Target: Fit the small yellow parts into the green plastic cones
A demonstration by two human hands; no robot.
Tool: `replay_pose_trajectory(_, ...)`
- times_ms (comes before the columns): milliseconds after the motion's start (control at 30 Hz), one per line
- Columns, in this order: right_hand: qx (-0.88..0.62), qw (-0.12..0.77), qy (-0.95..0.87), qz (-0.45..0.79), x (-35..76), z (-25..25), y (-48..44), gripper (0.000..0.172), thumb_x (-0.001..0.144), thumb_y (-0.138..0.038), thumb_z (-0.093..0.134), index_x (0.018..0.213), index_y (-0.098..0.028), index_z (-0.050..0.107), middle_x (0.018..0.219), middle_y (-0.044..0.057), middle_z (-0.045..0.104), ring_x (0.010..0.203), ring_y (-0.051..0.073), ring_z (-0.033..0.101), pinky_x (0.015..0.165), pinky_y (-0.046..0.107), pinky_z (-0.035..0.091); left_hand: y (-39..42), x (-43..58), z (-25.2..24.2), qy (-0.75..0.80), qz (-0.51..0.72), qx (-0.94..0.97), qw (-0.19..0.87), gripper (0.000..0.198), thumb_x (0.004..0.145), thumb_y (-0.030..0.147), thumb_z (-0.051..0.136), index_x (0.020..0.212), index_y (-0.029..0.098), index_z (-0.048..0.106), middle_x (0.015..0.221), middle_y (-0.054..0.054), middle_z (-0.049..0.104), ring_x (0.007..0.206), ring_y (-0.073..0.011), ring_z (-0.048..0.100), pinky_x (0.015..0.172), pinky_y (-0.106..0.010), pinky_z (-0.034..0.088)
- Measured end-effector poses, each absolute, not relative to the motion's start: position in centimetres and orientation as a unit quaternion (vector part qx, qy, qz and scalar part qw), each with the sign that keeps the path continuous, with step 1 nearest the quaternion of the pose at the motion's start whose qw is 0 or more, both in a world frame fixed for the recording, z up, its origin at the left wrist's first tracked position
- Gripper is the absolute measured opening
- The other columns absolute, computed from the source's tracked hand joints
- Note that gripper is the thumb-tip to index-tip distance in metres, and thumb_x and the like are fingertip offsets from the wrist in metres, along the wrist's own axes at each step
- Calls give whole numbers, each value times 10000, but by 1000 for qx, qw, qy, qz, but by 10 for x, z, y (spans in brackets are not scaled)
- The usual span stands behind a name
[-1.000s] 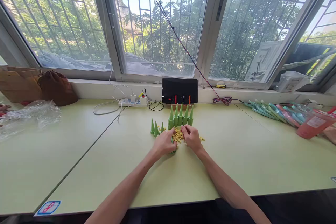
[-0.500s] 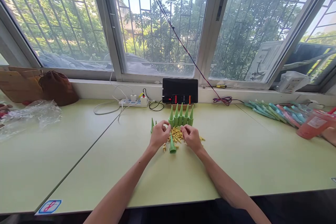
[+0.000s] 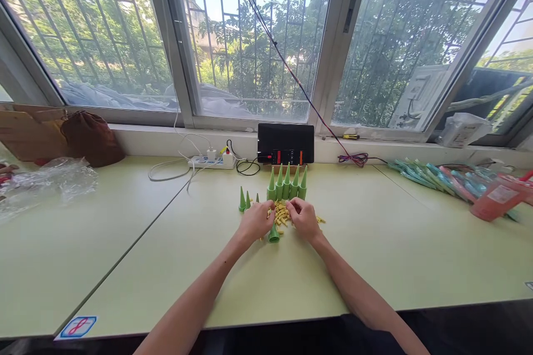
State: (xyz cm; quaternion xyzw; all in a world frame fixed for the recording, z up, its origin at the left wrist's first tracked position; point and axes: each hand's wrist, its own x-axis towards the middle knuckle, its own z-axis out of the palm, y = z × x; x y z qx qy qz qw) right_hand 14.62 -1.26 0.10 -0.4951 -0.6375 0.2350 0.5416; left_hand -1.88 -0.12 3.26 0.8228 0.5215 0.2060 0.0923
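Note:
My left hand (image 3: pixel 257 220) is closed in a pinch at the left side of a pile of small yellow pieces (image 3: pixel 282 214). It partly covers a green cone (image 3: pixel 273 236) that lies with its wide open end toward me. My right hand (image 3: pixel 305 218) pinches at the pile's right side; whatever is between its fingertips is too small to make out. Just behind the pile stands a row of several upright green cones (image 3: pixel 287 188). A few smaller green cones (image 3: pixel 242 201) stand left of my left hand.
A tablet (image 3: pixel 285 138) with a phone before it leans at the windowsill. To its left is a power strip (image 3: pixel 212 162) with cables. At right lie plastic-wrapped items (image 3: pixel 433 177) beside a red cup (image 3: pixel 497 198). Crumpled clear plastic (image 3: pixel 54 183) and a brown bag (image 3: pixel 92 140) are at left.
My left hand has moved slightly right and down, over the lying cone's upper part, uncovering the small cones at left. My right hand has stayed almost in place.

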Motion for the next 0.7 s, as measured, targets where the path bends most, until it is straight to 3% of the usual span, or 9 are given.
replay_pose_trajectory(200, -492, 539, -636, 251, 146, -2, -11, 352, 891, -463, 499, 661, -197, 502, 528, -25, 488, 465, 119, 427, 469, 239, 332, -2, -20, 31, 538, 172, 822, 75, 246, 862, 193, 429, 979, 201, 645, 765, -60, 697, 801, -215, 646, 649, -261, 400)
replay_pose_trajectory(700, -492, 535, -640, 250, 146, -4, -10, 332, 890, -440, 499, 667, -194, 515, 516, -24, 491, 460, 118, 424, 459, 235, 323, 2, -21, 28, 554, 143, 814, 100, 205, 860, 169, 399, 903, 192, 598, 835, -65, 686, 808, -212, 612, 603, -273, 359)
